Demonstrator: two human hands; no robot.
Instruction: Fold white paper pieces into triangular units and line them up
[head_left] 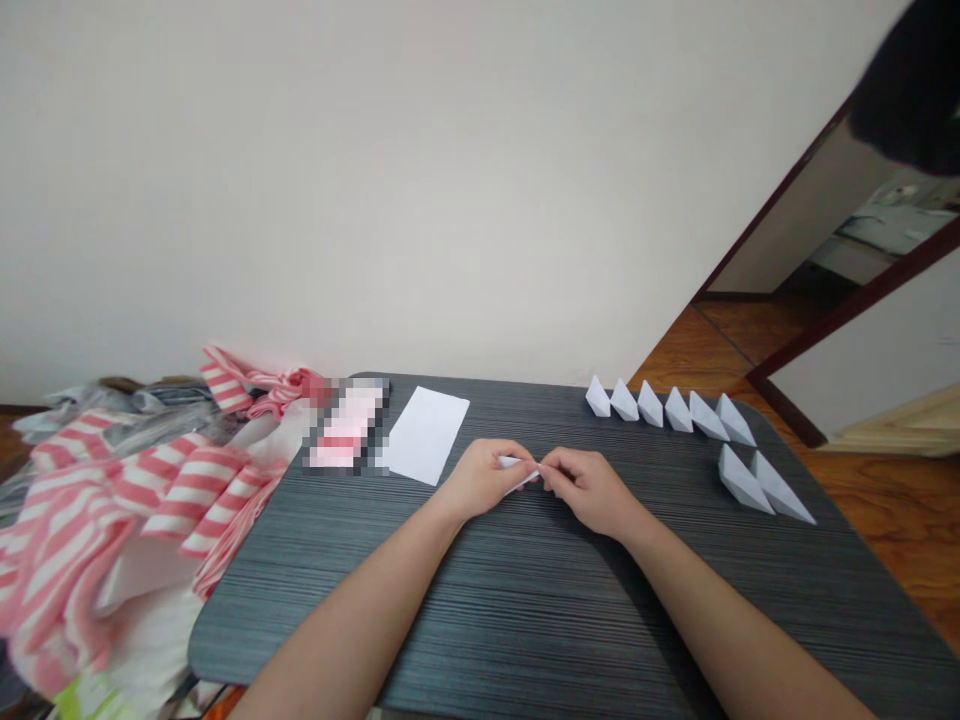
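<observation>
Dark ribbed table (480, 630) — paper boats (679, 410) — white wall (375, 180) — left hand (480, 478), right hand (589, 490): fingers (551, 470) pinching folded paper (517, 474)

The left hand (480, 478) and right hand (589, 490) hide most of the folded paper (519, 472).

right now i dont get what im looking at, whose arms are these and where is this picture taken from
This is one picture from a camera worn on a person's head, looking down at their own arms. The left hand and right hand pinch a small piece of folded paper between them, over a dark ribbed table. On the table lie a flat white sheet of paper and, to the right, eight folded paper shapes. Pink-and-white striped cloth is heaped left of the table.
</observation>
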